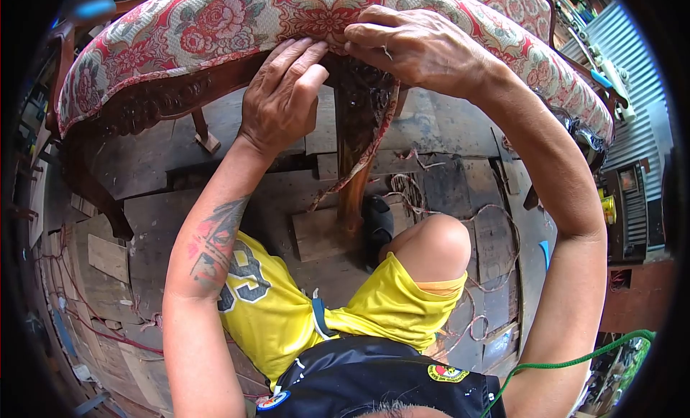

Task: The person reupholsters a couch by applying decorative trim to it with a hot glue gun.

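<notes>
A carved wooden seat frame (169, 94) carries floral upholstery (215, 26) in red, cream and grey. At the cover's lower front edge, my left hand (284, 94) has its fingers bent and pressed together on the fabric piping. Close beside it, my right hand (417, 48) pinches the same edge, its fingertips partly hidden by the knuckles. From below my right hand a loose length of fabric piping (368, 159) dangles past the wooden front leg (352, 130). What lies exactly between the fingertips is too small to make out.
My bent knee (431, 249) and dark shoe (377, 224) are near the leg, which stands on a board (313, 235). Tangled cords (410, 191) lie on the plank floor (162, 202). A green cord (575, 360) crosses my right arm. Corrugated metal (625, 51) stands at right.
</notes>
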The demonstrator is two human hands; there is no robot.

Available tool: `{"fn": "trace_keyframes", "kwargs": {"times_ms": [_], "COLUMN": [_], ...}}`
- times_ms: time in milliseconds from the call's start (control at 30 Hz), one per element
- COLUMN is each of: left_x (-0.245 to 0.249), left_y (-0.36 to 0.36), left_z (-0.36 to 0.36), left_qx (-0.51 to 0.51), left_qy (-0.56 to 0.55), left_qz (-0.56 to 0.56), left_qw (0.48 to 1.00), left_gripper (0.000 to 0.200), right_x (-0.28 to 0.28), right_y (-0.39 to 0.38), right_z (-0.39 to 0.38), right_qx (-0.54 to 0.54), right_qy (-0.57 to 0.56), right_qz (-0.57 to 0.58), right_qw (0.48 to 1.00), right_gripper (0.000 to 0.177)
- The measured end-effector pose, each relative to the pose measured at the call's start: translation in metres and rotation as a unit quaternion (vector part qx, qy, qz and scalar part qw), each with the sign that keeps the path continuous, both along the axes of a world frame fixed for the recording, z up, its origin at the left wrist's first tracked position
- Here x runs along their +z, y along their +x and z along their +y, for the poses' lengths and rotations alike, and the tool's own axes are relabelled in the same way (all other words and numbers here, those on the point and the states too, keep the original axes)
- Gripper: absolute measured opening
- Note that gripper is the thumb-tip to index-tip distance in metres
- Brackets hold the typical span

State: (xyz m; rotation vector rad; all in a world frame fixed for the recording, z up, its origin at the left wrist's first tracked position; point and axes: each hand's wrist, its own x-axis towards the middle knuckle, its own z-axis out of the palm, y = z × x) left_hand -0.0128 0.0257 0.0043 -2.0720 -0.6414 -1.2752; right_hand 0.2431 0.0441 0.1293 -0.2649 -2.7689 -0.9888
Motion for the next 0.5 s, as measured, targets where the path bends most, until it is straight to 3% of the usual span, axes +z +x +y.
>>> {"fn": "trace_keyframes", "kwargs": {"times_ms": [100, 367, 500], "left_x": [0.000, 0.004, 0.005], "left_y": [0.000, 0.010, 0.011], "left_z": [0.000, -0.011, -0.009], "left_qx": [-0.006, 0.054, 0.052], "left_qy": [-0.002, -0.029, -0.020], "left_qz": [-0.010, -0.012, -0.009], "left_qw": [1.000, 0.998, 0.998], "left_gripper": [0.025, 0.044, 0.043], "right_x": [0.003, 0.001, 0.000], "right_y": [-0.002, -0.002, -0.002], "right_z": [-0.002, 0.001, 0.000], "right_qx": [-0.003, 0.020, 0.019], "right_qy": [0.007, 0.003, -0.027], "right_qz": [-0.010, -0.001, 0.018], "right_qw": [1.000, 1.000, 0.999], "right_gripper": [0.042, 0.040, 0.039]}}
